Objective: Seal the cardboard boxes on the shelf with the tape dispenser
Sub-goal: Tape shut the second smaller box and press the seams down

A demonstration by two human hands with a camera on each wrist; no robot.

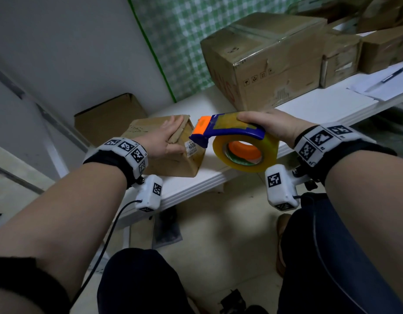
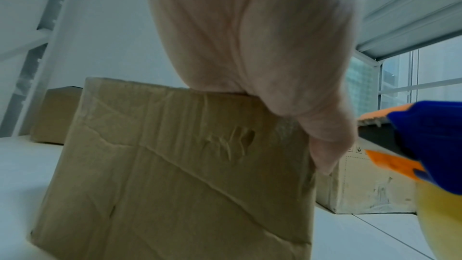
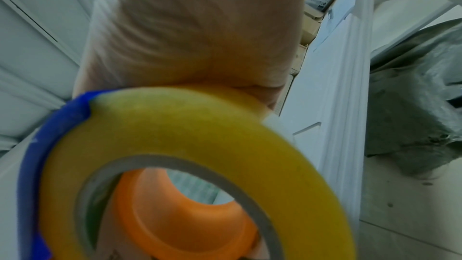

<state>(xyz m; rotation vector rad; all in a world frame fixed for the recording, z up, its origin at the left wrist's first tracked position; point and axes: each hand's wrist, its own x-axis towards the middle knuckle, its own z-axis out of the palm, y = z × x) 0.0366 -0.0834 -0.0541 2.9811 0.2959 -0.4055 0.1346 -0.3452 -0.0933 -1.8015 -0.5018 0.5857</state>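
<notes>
A small cardboard box (image 1: 173, 159) (image 2: 175, 165) stands near the front edge of the white shelf (image 1: 309, 109). My left hand (image 1: 166, 137) (image 2: 250, 46) lies flat on its top, with the thumb down the near side. My right hand (image 1: 271, 125) (image 3: 195, 27) grips a blue and orange tape dispenser (image 1: 227, 130) (image 2: 425, 145) with a yellow tape roll (image 1: 246, 152) (image 3: 200, 145). The dispenser's orange front end sits just right of the small box's top edge. A large box (image 1: 264, 62), with tape across its top, stands further back on the shelf.
Another box (image 1: 109, 116) stands at the shelf's back left against the wall. More boxes (image 1: 377, 48) and papers (image 1: 382, 85) lie to the right. A green checked sheet (image 1: 184, 30) hangs behind. Below the shelf are the floor (image 1: 230, 223) and my knees.
</notes>
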